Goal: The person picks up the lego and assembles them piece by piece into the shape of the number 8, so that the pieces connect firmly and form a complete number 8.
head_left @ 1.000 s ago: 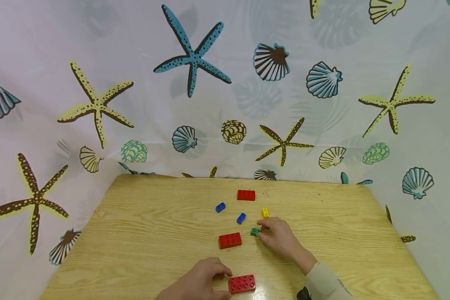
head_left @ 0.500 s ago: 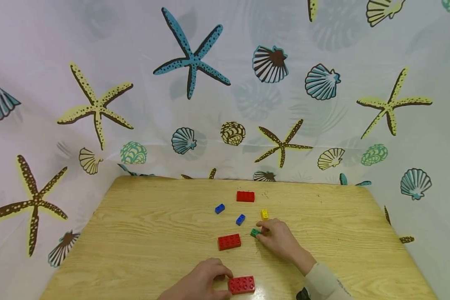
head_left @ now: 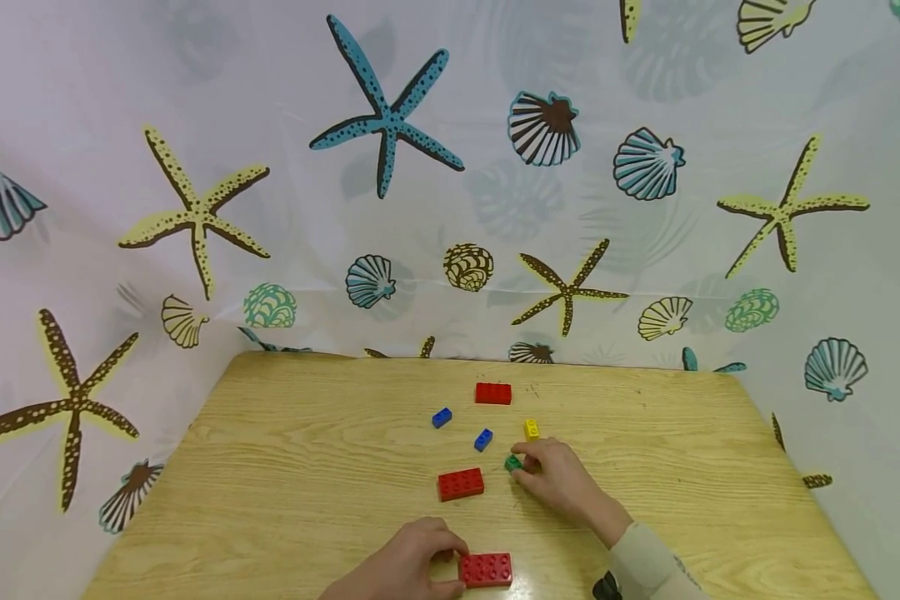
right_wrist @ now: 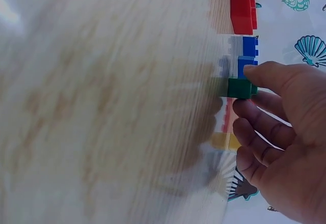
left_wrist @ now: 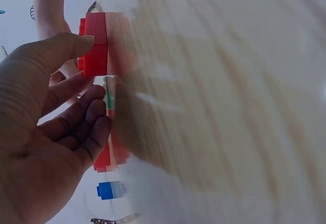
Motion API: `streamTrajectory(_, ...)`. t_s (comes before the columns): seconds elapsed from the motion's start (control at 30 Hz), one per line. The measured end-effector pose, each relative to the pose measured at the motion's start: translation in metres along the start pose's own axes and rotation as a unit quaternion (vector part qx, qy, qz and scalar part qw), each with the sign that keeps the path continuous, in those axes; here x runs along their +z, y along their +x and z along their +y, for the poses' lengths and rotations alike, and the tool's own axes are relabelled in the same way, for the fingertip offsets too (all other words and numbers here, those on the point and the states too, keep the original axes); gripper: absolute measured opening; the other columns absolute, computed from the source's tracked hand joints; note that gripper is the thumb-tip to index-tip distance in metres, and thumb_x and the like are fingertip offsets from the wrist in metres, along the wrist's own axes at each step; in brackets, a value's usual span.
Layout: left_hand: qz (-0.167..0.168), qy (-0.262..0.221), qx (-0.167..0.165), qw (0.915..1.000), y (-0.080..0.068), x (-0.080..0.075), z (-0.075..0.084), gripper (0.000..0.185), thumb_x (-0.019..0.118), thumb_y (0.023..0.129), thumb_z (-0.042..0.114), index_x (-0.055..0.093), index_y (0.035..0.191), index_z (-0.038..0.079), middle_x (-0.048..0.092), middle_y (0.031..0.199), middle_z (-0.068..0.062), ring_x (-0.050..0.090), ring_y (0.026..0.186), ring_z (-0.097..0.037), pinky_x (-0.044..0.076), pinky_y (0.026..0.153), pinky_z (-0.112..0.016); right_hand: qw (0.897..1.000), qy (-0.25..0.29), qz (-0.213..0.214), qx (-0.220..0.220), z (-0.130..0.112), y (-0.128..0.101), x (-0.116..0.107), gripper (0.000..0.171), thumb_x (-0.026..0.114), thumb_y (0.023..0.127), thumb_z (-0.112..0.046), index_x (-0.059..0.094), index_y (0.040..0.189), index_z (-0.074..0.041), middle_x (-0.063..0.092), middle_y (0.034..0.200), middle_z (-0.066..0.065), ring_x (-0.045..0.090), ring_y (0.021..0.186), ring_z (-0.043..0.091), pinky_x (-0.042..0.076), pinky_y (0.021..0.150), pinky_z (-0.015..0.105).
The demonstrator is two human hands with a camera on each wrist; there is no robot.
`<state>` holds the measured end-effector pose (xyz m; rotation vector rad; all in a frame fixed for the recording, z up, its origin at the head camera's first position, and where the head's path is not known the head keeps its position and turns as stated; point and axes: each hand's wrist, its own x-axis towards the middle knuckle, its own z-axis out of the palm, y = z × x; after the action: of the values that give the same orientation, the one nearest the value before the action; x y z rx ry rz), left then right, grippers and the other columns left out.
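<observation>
Near the front of the wooden table lies a red toy building brick [head_left: 485, 570] with two rows of studs. My left hand [head_left: 408, 560] holds its left end between thumb and index finger; in the left wrist view the thumb [left_wrist: 76, 46] lies against the brick's side and the other fingers curl loosely below. Farther up, my right hand [head_left: 558, 479] pinches a small green brick [right_wrist: 240, 88] between thumb and index finger, low at the tabletop. A second red brick [head_left: 461, 484] lies just left of the green one.
Beyond the right hand lie a yellow brick [head_left: 532, 429], two blue bricks [head_left: 483, 440] and a third red brick [head_left: 493, 393]. The wooden table [head_left: 307, 467] ends at a white curtain [head_left: 307, 208] printed with starfish and shells, which also hangs at both sides.
The green brick has turned a little in the right hand's fingers and shifted slightly. Both hands stay in nearly the same places; the other bricks lie as before.
</observation>
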<state>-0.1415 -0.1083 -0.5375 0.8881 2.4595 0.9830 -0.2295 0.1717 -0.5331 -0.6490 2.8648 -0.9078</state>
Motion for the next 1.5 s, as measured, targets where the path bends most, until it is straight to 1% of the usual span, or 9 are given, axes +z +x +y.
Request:
streamTrajectory(0.17, -0.001, -0.01, -0.008, 0.9999, 0.001, 0.001, 0.0, 0.03, 0.084, 0.091, 0.034, 0.077, 0.116, 0.02, 0.065, 0.101, 0.017, 0.053, 0.087, 0.004, 0.048, 0.08, -0.02, 1.0, 0.008, -0.026, -0.001, 0.003, 0.0, 0.0, 0.043, 0.079, 0.093, -0.016, 0.07, 0.133, -0.003, 0.066, 0.092, -0.002, 0.054, 0.086, 0.012, 0.048, 0.076, 0.028)
streamTrajectory(0.33, -0.003, -0.017, -0.015, 0.9997, 0.001, 0.001, -0.001, 0.03, 0.083, 0.091, 0.034, 0.077, 0.116, 0.02, 0.065, 0.1, 0.018, 0.053, 0.087, 0.004, 0.048, 0.081, -0.02, 0.999, 0.019, -0.04, -0.013, 0.005, 0.002, -0.001, 0.052, 0.074, 0.089, -0.005, 0.064, 0.14, 0.0, 0.065, 0.091, -0.001, 0.053, 0.082, 0.012, 0.047, 0.073, 0.028)
streamTrajectory(0.47, -0.003, -0.016, -0.019, 0.9997, 0.001, 0.001, -0.001, 0.031, 0.083, 0.091, 0.035, 0.077, 0.117, 0.021, 0.065, 0.101, 0.018, 0.054, 0.089, 0.004, 0.049, 0.082, -0.021, 0.999, 0.026, -0.042, -0.015, 0.006, 0.003, -0.001, 0.048, 0.071, 0.088, -0.002, 0.066, 0.136, 0.0, 0.063, 0.09, -0.001, 0.052, 0.081, 0.011, 0.046, 0.072, 0.027)
streamTrajectory(0.6, -0.003, -0.012, -0.019, 0.9997, 0.001, -0.001, 0.0, 0.03, 0.083, 0.092, 0.035, 0.077, 0.117, 0.02, 0.066, 0.103, 0.018, 0.055, 0.093, 0.004, 0.05, 0.085, -0.023, 0.999, 0.03, -0.031, -0.021, 0.006, 0.003, -0.001, 0.038, 0.075, 0.09, -0.004, 0.07, 0.128, 0.0, 0.065, 0.09, 0.0, 0.053, 0.081, 0.009, 0.047, 0.072, 0.024)
streamTrajectory(0.77, -0.008, -0.024, -0.028, 0.9993, 0.002, -0.001, 0.0, 0.03, 0.082, 0.092, 0.035, 0.077, 0.118, 0.02, 0.066, 0.105, 0.017, 0.056, 0.095, 0.003, 0.051, 0.088, -0.024, 0.999, 0.041, -0.013, -0.025, 0.005, 0.001, -0.001, 0.03, 0.079, 0.09, -0.009, 0.073, 0.118, -0.003, 0.068, 0.094, 0.003, 0.058, 0.085, 0.011, 0.051, 0.075, 0.025)
streamTrajectory(1.0, -0.009, -0.024, -0.029, 0.9992, 0.003, -0.003, 0.001, 0.03, 0.082, 0.092, 0.033, 0.077, 0.117, 0.018, 0.067, 0.105, 0.016, 0.055, 0.094, 0.004, 0.051, 0.087, -0.024, 0.999, 0.047, -0.011, -0.015, 0.003, -0.007, -0.003, 0.028, 0.081, 0.087, -0.014, 0.072, 0.113, -0.008, 0.071, 0.101, 0.0, 0.067, 0.094, 0.015, 0.056, 0.081, 0.027)
streamTrajectory(1.2, -0.01, -0.015, -0.035, 0.9992, 0.002, -0.002, 0.002, 0.031, 0.082, 0.092, 0.036, 0.077, 0.117, 0.018, 0.067, 0.106, 0.017, 0.057, 0.097, 0.003, 0.051, 0.09, -0.026, 0.998, 0.066, -0.007, -0.01, -0.004, -0.021, -0.008, 0.028, 0.08, 0.084, -0.013, 0.072, 0.111, -0.012, 0.071, 0.099, -0.004, 0.065, 0.093, 0.017, 0.053, 0.078, 0.027)
streamTrajectory(1.37, -0.012, -0.006, -0.038, 0.9992, 0.003, -0.002, 0.001, 0.031, 0.082, 0.092, 0.037, 0.077, 0.117, 0.019, 0.067, 0.107, 0.017, 0.057, 0.096, 0.003, 0.051, 0.09, -0.027, 0.995, 0.098, 0.005, 0.0, -0.007, -0.034, -0.011, 0.03, 0.08, 0.084, -0.011, 0.071, 0.112, -0.015, 0.071, 0.098, -0.007, 0.065, 0.09, 0.014, 0.049, 0.073, 0.023)
streamTrajectory(1.5, -0.017, -0.007, -0.05, 0.9986, 0.004, -0.002, 0.0, 0.032, 0.081, 0.093, 0.039, 0.077, 0.118, 0.02, 0.067, 0.107, 0.017, 0.056, 0.096, 0.004, 0.051, 0.091, -0.027, 0.994, 0.105, 0.011, 0.002, -0.01, -0.043, -0.012, 0.032, 0.081, 0.083, -0.011, 0.071, 0.112, -0.015, 0.071, 0.096, -0.008, 0.065, 0.088, 0.012, 0.048, 0.072, 0.022)
